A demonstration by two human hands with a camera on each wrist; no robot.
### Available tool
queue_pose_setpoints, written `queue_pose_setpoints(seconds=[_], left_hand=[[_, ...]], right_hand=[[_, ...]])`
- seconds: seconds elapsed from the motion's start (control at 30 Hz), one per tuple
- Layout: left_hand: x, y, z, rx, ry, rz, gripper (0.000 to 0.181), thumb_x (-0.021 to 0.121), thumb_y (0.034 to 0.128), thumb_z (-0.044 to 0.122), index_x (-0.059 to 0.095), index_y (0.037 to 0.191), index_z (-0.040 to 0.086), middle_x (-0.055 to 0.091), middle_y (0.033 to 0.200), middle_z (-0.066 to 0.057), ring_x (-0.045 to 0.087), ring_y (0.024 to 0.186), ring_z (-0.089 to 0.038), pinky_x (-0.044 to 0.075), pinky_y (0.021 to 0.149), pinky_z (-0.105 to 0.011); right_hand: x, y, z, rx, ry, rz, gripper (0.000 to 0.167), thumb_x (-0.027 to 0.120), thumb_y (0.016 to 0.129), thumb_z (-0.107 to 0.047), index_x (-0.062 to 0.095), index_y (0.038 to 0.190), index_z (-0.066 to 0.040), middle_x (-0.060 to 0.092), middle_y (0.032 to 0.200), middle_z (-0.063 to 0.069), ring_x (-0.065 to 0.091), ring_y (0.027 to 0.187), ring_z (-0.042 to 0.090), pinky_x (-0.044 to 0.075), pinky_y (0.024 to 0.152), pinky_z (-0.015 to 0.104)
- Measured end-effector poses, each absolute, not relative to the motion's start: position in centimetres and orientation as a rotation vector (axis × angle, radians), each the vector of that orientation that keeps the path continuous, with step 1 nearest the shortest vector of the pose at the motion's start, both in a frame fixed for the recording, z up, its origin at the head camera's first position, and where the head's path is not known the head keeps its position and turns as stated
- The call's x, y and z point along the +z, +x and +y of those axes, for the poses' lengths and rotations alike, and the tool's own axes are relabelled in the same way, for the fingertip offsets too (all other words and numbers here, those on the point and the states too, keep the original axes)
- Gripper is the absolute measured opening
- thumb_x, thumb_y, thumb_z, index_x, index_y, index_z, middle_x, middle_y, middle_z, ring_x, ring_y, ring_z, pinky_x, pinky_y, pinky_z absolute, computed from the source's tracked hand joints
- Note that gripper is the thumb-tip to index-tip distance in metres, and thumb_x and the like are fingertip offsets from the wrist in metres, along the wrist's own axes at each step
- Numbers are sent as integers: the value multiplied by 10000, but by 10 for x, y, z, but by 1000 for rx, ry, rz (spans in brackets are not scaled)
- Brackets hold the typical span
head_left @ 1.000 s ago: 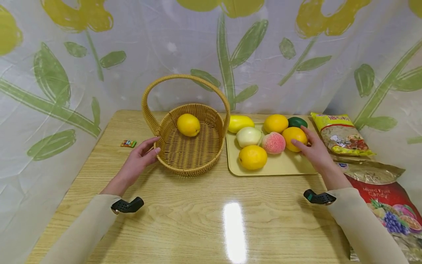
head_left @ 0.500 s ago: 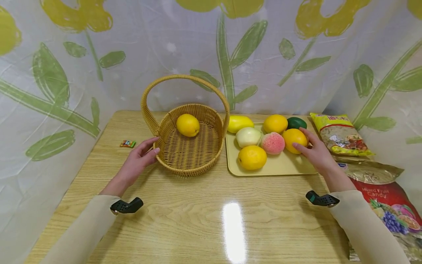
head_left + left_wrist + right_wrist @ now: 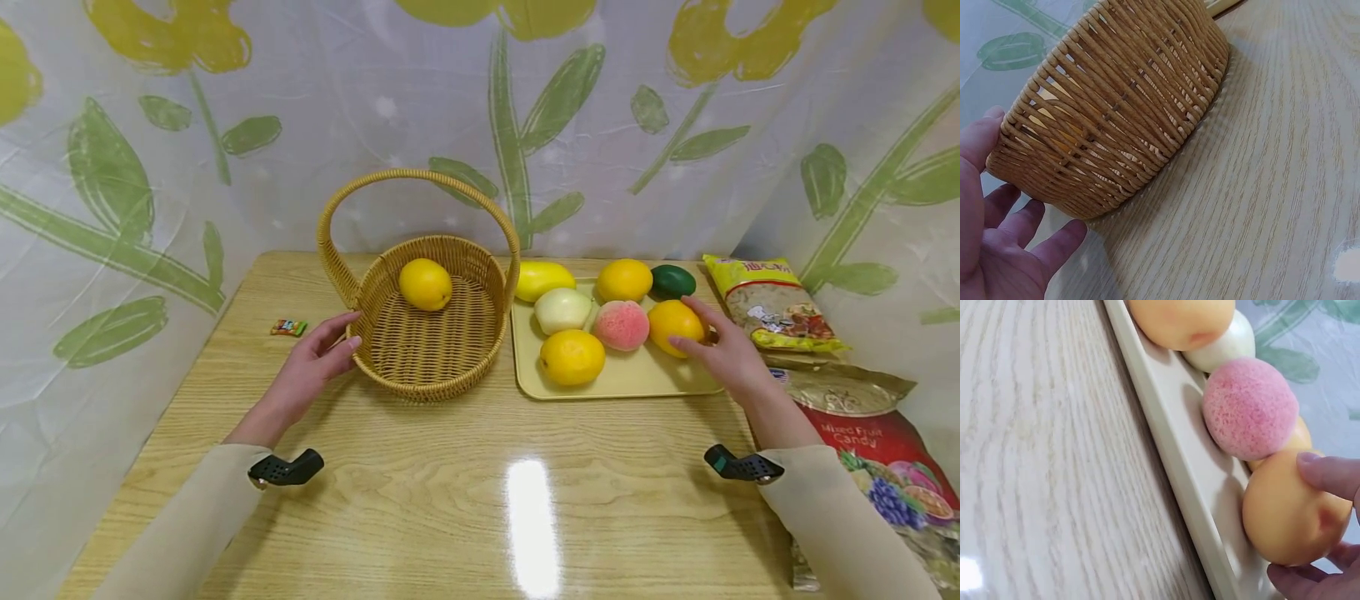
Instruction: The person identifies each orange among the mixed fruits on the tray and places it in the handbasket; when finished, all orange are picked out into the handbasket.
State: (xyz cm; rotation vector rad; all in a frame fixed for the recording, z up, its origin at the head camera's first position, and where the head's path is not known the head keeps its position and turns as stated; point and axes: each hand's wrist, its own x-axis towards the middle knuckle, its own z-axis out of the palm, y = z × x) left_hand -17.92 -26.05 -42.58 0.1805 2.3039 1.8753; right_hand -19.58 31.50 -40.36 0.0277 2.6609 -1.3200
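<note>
looks to me like the step here is just getting a solid hold on the round, glossy orange fruit (probably plastic) (image 3: 670, 327), which sits at the right side of the pale yellow rectangular tray (image 3: 645, 381). the right hand (image 3: 726, 354) has it gripped, thumb on the near side and fingers wrapped round the far and right sides. my tip: keep thumb and fingers opposite each other and get them below the widest part, because a smooth ball like that would likely squirt out of a high pinch. watch the fuzzy pink round peach (image 3: 621, 324) right beside it too, can't tell if they're touching, so i'd go straight up rather than sideways. same for the dark green oval fruit (image 3: 672, 282) just behind, easy to knock with a knuckle. the left hand (image 3: 313, 360) has relaxed fingers against the outside of the round tan woven basket (image 3: 435, 354), thumb at the rim, not clamped. light contact is plenty for steadying it imo, pushing harder could slide or tip it.
</note>
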Motion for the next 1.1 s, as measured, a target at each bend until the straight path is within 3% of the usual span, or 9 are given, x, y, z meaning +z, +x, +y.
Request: queue_pose_setpoints(seconds=[0.33,0.8,1.1], left_hand=[[-426,-179,-261,1870,173,2303,610,552,1009,329,322,1523,96,201,1605,-119,300,1417,-322,489,980,-262],[-426,-179,-260,1884,185,2298,594,549,1011,320,331,1522,109,198,1605,-122,286,1423,-334,492,974,-257],[-427,-182,-263,1865,204,2327,582,558,1007,315,359,1505,87,248,1586,-140,332,1391,-348,502,942,-215]], right_hand=[[-410,-197,316,-1455,-22,2593,777,619,968,-369,178,1556,-117,172,1559,257,289,1311,429,264,1089,597],[-409,-198,317,-1408,-118,2625,727,594,974,-410,241,1565,-175,144,1614,160,239,1358,430,181,1104,660],[-409,-194,306,-1399,-82,2723,682,594,980,-382,299,1546,-142,285,1528,265,326,1285,438,247,1092,630]])
